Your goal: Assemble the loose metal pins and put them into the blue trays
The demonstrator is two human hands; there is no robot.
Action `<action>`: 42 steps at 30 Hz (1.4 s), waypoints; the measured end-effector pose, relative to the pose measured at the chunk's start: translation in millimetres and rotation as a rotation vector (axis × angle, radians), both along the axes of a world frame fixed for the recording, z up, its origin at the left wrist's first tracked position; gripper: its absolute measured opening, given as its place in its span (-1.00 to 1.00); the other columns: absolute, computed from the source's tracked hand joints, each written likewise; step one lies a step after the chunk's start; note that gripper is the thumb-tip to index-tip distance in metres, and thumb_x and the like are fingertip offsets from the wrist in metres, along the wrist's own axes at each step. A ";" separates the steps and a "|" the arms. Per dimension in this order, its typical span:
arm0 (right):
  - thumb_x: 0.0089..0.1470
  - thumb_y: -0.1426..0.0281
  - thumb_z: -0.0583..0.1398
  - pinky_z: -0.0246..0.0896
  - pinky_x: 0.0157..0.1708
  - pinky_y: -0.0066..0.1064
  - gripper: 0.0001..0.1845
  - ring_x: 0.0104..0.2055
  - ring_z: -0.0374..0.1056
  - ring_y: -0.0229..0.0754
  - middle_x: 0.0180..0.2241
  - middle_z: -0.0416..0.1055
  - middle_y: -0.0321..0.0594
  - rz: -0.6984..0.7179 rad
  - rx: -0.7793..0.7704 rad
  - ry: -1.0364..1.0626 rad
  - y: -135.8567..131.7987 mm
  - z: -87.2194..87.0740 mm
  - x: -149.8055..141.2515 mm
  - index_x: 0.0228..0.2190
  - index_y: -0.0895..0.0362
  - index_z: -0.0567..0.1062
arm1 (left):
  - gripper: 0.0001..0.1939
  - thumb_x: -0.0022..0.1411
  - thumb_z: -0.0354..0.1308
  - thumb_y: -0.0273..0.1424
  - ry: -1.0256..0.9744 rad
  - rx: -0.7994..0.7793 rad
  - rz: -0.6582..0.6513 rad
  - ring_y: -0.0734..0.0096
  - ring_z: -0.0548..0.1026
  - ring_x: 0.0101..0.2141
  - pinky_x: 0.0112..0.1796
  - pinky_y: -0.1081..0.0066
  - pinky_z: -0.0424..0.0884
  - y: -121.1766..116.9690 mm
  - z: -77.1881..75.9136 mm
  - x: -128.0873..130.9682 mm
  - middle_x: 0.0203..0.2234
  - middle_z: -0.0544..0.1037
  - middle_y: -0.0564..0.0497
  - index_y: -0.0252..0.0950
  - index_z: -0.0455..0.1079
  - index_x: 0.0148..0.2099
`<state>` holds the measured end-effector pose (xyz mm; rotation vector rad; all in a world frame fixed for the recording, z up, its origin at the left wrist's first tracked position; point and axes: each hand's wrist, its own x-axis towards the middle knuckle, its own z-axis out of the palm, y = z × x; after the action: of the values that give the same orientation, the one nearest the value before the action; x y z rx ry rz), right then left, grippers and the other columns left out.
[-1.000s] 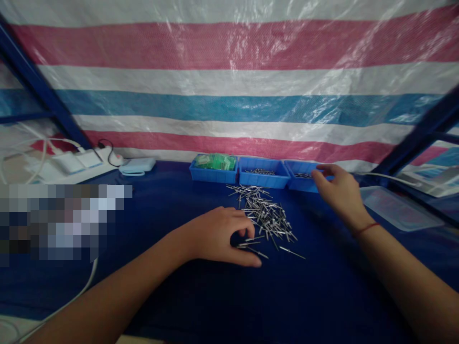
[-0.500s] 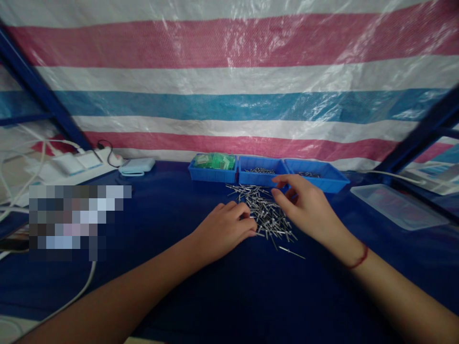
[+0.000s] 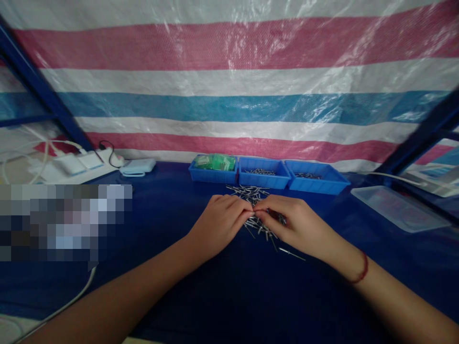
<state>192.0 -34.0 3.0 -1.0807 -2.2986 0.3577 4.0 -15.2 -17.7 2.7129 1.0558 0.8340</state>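
Observation:
My left hand (image 3: 225, 220) is closed in a pinch over a pile of silver blind rivets (image 3: 251, 192). Fingertip to fingertip with it, my right hand (image 3: 299, 220) pinches at the same spot. A small shiny bit of a blind rivet (image 3: 253, 215) shows between the two hands; the fingers cover most of it. Both hands hide the middle of the pile. One loose rivet (image 3: 291, 253) lies apart, in front of the pile, near my right wrist.
Behind the pile stand three blue bins: the left bin (image 3: 213, 176) holds green packets, the middle bin (image 3: 263, 180) and right bin (image 3: 319, 185) hold metal rivets. A clear plastic lid (image 3: 398, 210) lies at right. Far left are a power strip (image 3: 96, 167) and a light-blue case (image 3: 138, 167).
My right hand has come down and left from above the pile, its fingers closing at my left fingertips. My left hand has risen slightly from the pile's near edge.

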 end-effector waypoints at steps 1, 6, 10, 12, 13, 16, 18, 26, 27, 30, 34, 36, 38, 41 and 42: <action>0.13 0.44 0.07 0.18 -0.43 -0.45 -0.83 -0.43 0.33 -0.28 -0.42 0.44 -0.26 -0.012 -0.001 0.010 0.6 -0.4 -0.1 -0.37 0.13 0.47 | -0.90 0.30 0.00 -0.42 -0.066 -0.023 0.000 0.37 0.44 -0.28 -0.19 0.31 0.25 -0.8 0.1 0.4 -0.34 0.51 0.05 -0.27 0.33 -0.23; 0.15 0.40 0.07 0.20 -0.41 -0.45 -0.81 -0.40 0.36 -0.27 -0.36 0.48 -0.25 0.002 -0.058 0.081 2.8 -3.8 -2.0 -0.28 0.10 0.48 | -0.90 0.19 0.12 -0.44 -0.391 -0.199 0.018 0.45 0.48 -0.34 -0.27 0.43 0.37 -1.7 -3.3 2.4 -0.35 0.52 0.07 -0.26 0.36 -0.20; 0.17 0.35 0.06 0.21 -0.43 -0.44 -0.79 -0.44 0.34 -0.27 -0.42 0.46 -0.26 0.008 -0.117 0.111 0.6 -5.2 -5.6 -0.34 0.11 0.48 | -0.89 0.18 0.13 -0.41 -0.492 -0.288 0.025 0.45 0.48 -0.34 -0.28 0.44 0.40 -2.1 -3.7 3.3 -0.36 0.53 0.06 -0.26 0.38 -0.21; 0.17 0.35 0.05 0.20 -0.44 -0.45 -0.79 -0.46 0.33 -0.28 -0.44 0.45 -0.28 0.004 -0.135 0.123 -0.4 -5.5 -6.8 -0.36 0.11 0.48 | -0.91 0.18 0.13 -0.41 -0.507 -0.309 0.025 0.45 0.48 -0.34 -0.26 0.43 0.40 -2.7 -2.3 3.4 -0.37 0.54 0.06 -0.27 0.39 -0.23; 0.17 0.35 0.05 0.21 -0.44 -0.45 -0.79 -0.45 0.33 -0.28 -0.44 0.45 -0.29 0.006 -0.145 0.130 -0.6 -5.8 -7.1 -0.35 0.11 0.47 | -0.91 0.18 0.12 -0.41 -0.511 -0.319 0.025 0.45 0.48 -0.34 -0.25 0.43 0.40 -3.1 -1.5 3.3 -0.37 0.54 0.07 -0.27 0.40 -0.24; 0.17 0.36 0.05 0.22 -0.42 -0.44 -0.80 -0.41 0.34 -0.27 -0.41 0.46 -0.28 0.016 -0.165 0.149 -0.7 -6.6 -7.4 -0.35 0.11 0.47 | -0.92 0.19 0.11 -0.40 -0.510 -0.352 0.022 0.44 0.49 -0.35 -0.24 0.41 0.40 -3.8 0.0 3.3 -0.38 0.54 0.07 -0.27 0.40 -0.26; 0.16 0.36 0.05 0.20 -0.44 -0.45 -0.80 -0.43 0.33 -0.28 -0.41 0.45 -0.28 0.011 -0.163 0.146 -0.5 -6.8 -7.5 -0.37 0.11 0.47 | -0.91 0.20 0.10 -0.40 -0.515 -0.364 0.022 0.44 0.49 -0.35 -0.24 0.41 0.40 -3.9 0.0 3.6 -0.38 0.54 0.06 -0.27 0.40 -0.25; 0.12 0.40 0.09 0.15 -0.53 -0.49 -0.84 -0.51 0.28 -0.33 -0.48 0.43 -0.32 -0.015 -0.132 0.143 0.6 -7.7 -9.2 -0.39 0.11 0.48 | -0.92 0.20 0.10 -0.43 -0.512 -0.344 0.015 0.44 0.48 -0.34 -0.26 0.42 0.38 -3.3 1.0 5.7 -0.38 0.53 0.06 -0.28 0.40 -0.25; 0.12 0.40 0.09 0.14 -0.54 -0.49 -0.84 -0.51 0.28 -0.33 -0.48 0.43 -0.32 -0.019 -0.130 0.149 0.8 -8.2 -9.3 -0.39 0.11 0.48 | -0.91 0.19 0.10 -0.43 -0.512 -0.340 0.015 0.44 0.48 -0.35 -0.26 0.42 0.38 -3.3 1.2 5.9 -0.38 0.53 0.06 -0.28 0.41 -0.24; 0.09 0.41 0.11 0.13 -0.58 -0.49 -0.86 -0.54 0.28 -0.32 -0.49 0.44 -0.32 -0.052 -0.118 0.167 1.2 -9.7 -8.9 -0.40 0.11 0.48 | -0.92 0.19 0.10 -0.44 -0.511 -0.325 0.022 0.43 0.48 -0.35 -0.27 0.42 0.38 -3.3 1.0 5.8 -0.38 0.53 0.05 -0.28 0.41 -0.25; 0.04 0.40 0.15 0.13 -0.60 -0.49 -0.89 -0.55 0.29 -0.31 -0.50 0.45 -0.31 -0.128 -0.085 0.202 2.9 -11.5 -6.7 -0.39 0.11 0.49 | -0.92 0.19 0.10 -0.44 -0.515 -0.297 0.038 0.44 0.47 -0.35 -0.28 0.42 0.38 -2.3 -0.8 4.2 -0.37 0.51 0.05 -0.27 0.40 -0.25; 0.03 0.39 0.16 0.14 -0.61 -0.49 -0.90 -0.55 0.29 -0.30 -0.51 0.44 -0.30 -0.169 -0.068 0.233 3.7 -11.4 -5.6 -0.39 0.11 0.49 | -0.92 0.19 0.11 -0.44 -0.512 -0.290 0.050 0.44 0.46 -0.35 -0.28 0.42 0.37 -1.5 -1.3 3.6 -0.37 0.50 0.05 -0.26 0.40 -0.24; 0.03 0.37 0.17 0.14 -0.61 -0.49 -0.89 -0.55 0.29 -0.30 -0.51 0.44 -0.29 -0.202 -0.057 0.268 3.6 -10.1 -4.7 -0.39 0.12 0.49 | -0.93 0.19 0.11 -0.44 -0.511 -0.290 0.061 0.45 0.46 -0.35 -0.29 0.43 0.37 -0.7 -1.4 3.5 -0.38 0.50 0.06 -0.27 0.40 -0.25; 0.04 0.32 0.17 0.15 -0.58 -0.47 -0.86 -0.55 0.28 -0.30 -0.52 0.42 -0.29 -0.226 -0.021 0.294 1.4 -6.4 -4.3 -0.37 0.12 0.49 | -0.93 0.19 0.11 -0.45 -0.502 -0.304 0.060 0.46 0.45 -0.35 -0.30 0.44 0.35 0.2 -1.1 4.0 -0.38 0.49 0.07 -0.27 0.39 -0.25; 0.04 0.31 0.17 0.15 -0.57 -0.47 -0.85 -0.55 0.28 -0.30 -0.53 0.41 -0.30 -0.224 -0.002 0.287 0.3 -5.1 -4.5 -0.37 0.12 0.49 | -0.93 0.20 0.10 -0.44 -0.495 -0.313 0.057 0.46 0.44 -0.36 -0.31 0.44 0.35 0.5 -1.1 4.3 -0.38 0.49 0.07 -0.27 0.40 -0.25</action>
<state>187.6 -33.8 -2.0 -1.1904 -1.9066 0.3979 8.3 -14.7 -18.8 2.0772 1.0426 1.1569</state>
